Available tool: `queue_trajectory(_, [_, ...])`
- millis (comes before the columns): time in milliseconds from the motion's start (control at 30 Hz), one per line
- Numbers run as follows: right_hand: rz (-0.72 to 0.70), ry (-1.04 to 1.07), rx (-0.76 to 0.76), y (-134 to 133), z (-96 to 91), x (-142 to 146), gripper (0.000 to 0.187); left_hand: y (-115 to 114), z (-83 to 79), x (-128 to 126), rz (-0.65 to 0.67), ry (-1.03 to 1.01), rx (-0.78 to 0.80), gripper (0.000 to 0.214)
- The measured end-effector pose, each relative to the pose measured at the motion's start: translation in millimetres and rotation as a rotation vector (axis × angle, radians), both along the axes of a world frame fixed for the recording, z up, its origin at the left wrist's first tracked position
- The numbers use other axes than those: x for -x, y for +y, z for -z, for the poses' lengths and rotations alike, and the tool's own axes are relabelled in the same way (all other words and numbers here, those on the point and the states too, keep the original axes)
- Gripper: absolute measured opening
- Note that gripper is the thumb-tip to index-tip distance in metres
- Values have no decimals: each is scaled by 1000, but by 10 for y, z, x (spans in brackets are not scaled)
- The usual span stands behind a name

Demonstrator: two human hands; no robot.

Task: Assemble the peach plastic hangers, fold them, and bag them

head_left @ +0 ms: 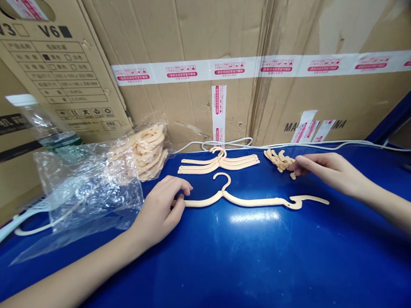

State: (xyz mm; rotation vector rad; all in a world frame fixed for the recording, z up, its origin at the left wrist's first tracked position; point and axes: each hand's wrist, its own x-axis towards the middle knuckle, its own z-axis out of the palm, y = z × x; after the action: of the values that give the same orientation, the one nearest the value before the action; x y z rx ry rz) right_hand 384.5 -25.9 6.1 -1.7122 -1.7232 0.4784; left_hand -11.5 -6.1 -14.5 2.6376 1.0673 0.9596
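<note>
A cream plastic clothes hanger (pixel 251 201) lies spread out on the blue table, hook pointing away from me. My left hand (pixel 162 208) is closed on its left end, fingers curled over the tip. On the hanger's right end sits a small hooked piece with a long arm (pixel 311 197). My right hand (pixel 317 168) pinches a small cream piece (pixel 292 175) at the edge of a little pile of similar curved pieces (pixel 276 159). Behind the spread hanger, several folded hangers (pixel 219 162) lie stacked together, hooks away from me.
At left, a clear plastic bag (pixel 101 190) holds more cream hanger parts (pixel 149 149). A bottle with a white cap (pixel 51 126) stands behind it. Large cardboard boxes (pixel 190 109) wall off the back of the table (pixel 231 266). A white cable (pixel 314 144) runs along their foot.
</note>
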Motion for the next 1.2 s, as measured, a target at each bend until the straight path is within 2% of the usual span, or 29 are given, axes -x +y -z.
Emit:
queue_trajectory(167, [21, -15, 3, 10, 39, -22, 65, -2, -2, 7, -28, -34, 9, 17])
queue_trajectory(333, [-30, -66, 19, 6, 66, 32, 60, 8, -2, 2, -35, -39, 4, 17])
queue_trajectory(533, [22, 1, -99, 24, 142, 83, 49, 11, -3, 5, -18, -15, -2, 17])
queue_trajectory(900, [-6, 0, -278, 74, 247, 95, 39, 17, 0, 8, -7, 23, -12, 19])
queue_trajectory(1200, [-43, -169, -354, 99, 292, 105, 33, -12, -12, -4, 33, 26, -51, 15])
